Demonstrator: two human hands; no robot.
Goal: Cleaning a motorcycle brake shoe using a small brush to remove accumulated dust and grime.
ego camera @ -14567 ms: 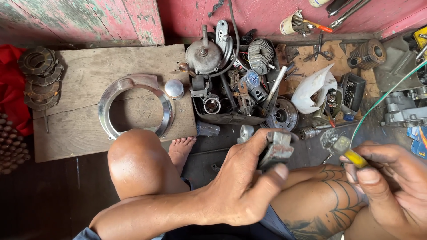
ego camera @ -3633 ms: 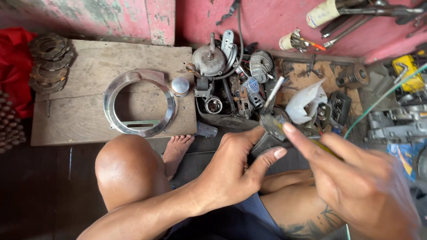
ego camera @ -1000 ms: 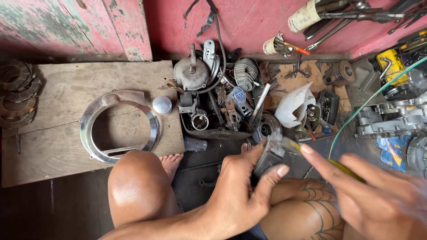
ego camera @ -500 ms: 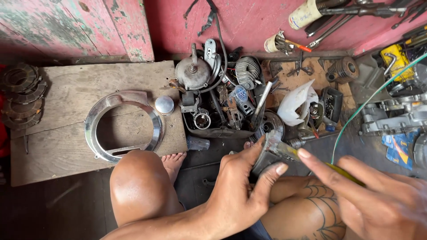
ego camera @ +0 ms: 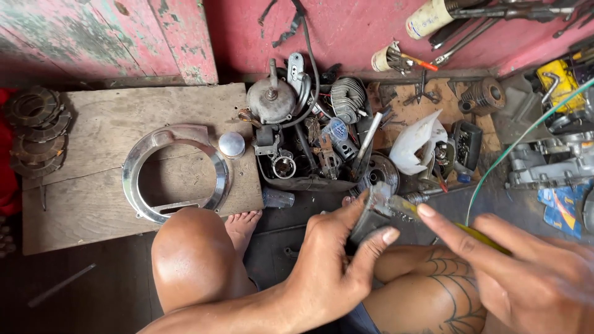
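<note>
Just below the black tray of oily engine parts [ego camera: 309, 180], the left hand [ego camera: 334, 266] is clenched around a small dark grey metal part [ego camera: 374, 210], thumb on top, fingers wrapped underneath, holding it above the tattooed thigh [ego camera: 427, 291]. Coming in from the side away from the tray's bare-knee corner, the right hand [ego camera: 532, 278] grips a yellow-handled tool [ego camera: 476, 238] with the forefinger laid straight along its shaft, and the tip sits right on the part (exactly where it bites is too small to tell).

What counts here, by the look of it, is steadiness: the left hand should keep the part braced firmly so it cannot twist, and the right should keep the tool square to the fitting, pressing along the shaft instead of sideways. That extended forefinger is a good guide for exactly this. A slip would send the tip toward the left thumb, so pressure wants to build slowly.

Further from the tray, on the worn wooden board [ego camera: 93, 185], a shiny chrome ring-shaped cover [ego camera: 213, 192] lies flat with a small round silver cap [ego camera: 232, 144] just beside it. Well apart from the tray, at the board's far edge, sits a stack of rusty toothed discs [ego camera: 37, 130]. A thin green cable [ego camera: 513, 145] arcs past the right hand.
</note>
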